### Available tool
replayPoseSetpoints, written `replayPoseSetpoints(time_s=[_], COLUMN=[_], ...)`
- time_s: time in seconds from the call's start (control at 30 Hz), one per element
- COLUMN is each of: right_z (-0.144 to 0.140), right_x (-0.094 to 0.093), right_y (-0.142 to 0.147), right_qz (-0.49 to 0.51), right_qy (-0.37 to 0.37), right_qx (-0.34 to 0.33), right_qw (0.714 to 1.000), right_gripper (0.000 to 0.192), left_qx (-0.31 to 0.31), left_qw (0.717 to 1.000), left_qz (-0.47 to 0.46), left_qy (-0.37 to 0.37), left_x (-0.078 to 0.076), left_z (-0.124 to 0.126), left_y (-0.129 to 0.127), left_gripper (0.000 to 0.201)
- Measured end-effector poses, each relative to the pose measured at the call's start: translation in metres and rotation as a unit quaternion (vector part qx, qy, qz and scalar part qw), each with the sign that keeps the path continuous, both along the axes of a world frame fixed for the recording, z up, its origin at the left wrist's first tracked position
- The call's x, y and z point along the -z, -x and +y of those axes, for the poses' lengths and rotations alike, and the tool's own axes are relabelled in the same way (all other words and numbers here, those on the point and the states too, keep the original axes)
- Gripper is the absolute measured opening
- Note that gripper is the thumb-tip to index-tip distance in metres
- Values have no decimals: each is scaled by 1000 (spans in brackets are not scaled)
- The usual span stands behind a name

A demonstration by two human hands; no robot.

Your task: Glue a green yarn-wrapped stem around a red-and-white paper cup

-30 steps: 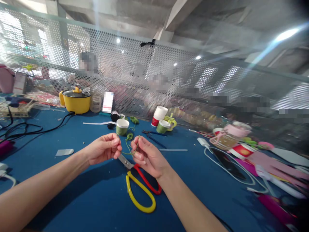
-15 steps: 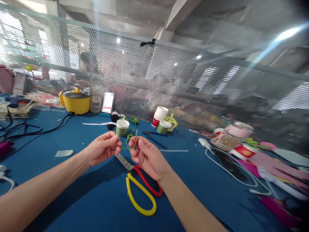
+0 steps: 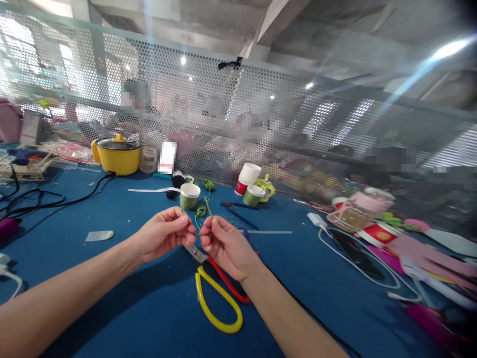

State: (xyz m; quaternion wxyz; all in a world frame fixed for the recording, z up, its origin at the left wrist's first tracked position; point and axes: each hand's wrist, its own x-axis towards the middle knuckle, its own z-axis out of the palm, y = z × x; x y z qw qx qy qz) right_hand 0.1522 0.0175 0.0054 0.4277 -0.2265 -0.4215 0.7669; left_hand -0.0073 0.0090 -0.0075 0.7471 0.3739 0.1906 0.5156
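Left hand (image 3: pixel 164 233) and right hand (image 3: pixel 223 243) each pinched the thin green wire (image 3: pixel 203 211) in a fingertip grip, above scissors (image 3: pixel 218 293) lying mid-table (image 3: pixel 112 298).

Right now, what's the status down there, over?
Left hand and right hand both pinch a thin green string above the table. Scissors lie beneath. Nothing blocking.
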Motion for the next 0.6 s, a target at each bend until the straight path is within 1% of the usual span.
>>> replayPoseSetpoints(time_s=[0.1, 0.17, 0.27, 0.3, 0.33, 0.37, 0.4, 0.43, 0.47, 0.53, 0.6], right_z=[0, 0, 1, 1, 1, 1, 1, 0, 0, -1, -2], right_x=[-1, -4, -9, -9, -9, -9, -8, -7, -5, -3, -2], right_y=[-1, -3, -7, -7, -8, -8, -7, -7, -6, -4, -3], right_qz=[-2, -11, -41, -55, -70, -84, -96, -106, -115, -129, -139], right_qy=[2, -9, -31, -34, -34, -30, -24, -17, -11, 0, 11], right_qx=[3, 10, 11, 7, -1, -11, -21, -29, -36, -47, -54], right_qw=[1000, 1000, 999, 998, 997, 996, 995, 994, 993, 991, 989], right_gripper=[20, 19, 18, 18, 18, 18, 19, 19, 20, 20, 20], left_qx=[0, 5, 16, 1, -28, -79, -136, -185, -225, -283, -330], left_qw=[1000, 999, 991, 983, 970, 948, 912, 863, 806, 682, 571], left_qz=[9, 32, 116, 154, 198, 247, 296, 348, 392, 452, 482], left_qy=[-3, -14, -69, -101, -138, -186, -247, -315, -383, -500, -577], left_x=[-1, -2, -9, -12, -15, -18, -20, -22, -22, -20, -16], left_z=[0, 2, 4, 4, 4, 4, 3, 2, 2, 1, 1], left_y=[1, 4, 12, 15, 16, 18, 18, 18, 18, 17, 16], left_gripper=[18, 18, 20, 25, 28, 32, 34, 32, 28, 17, 15])
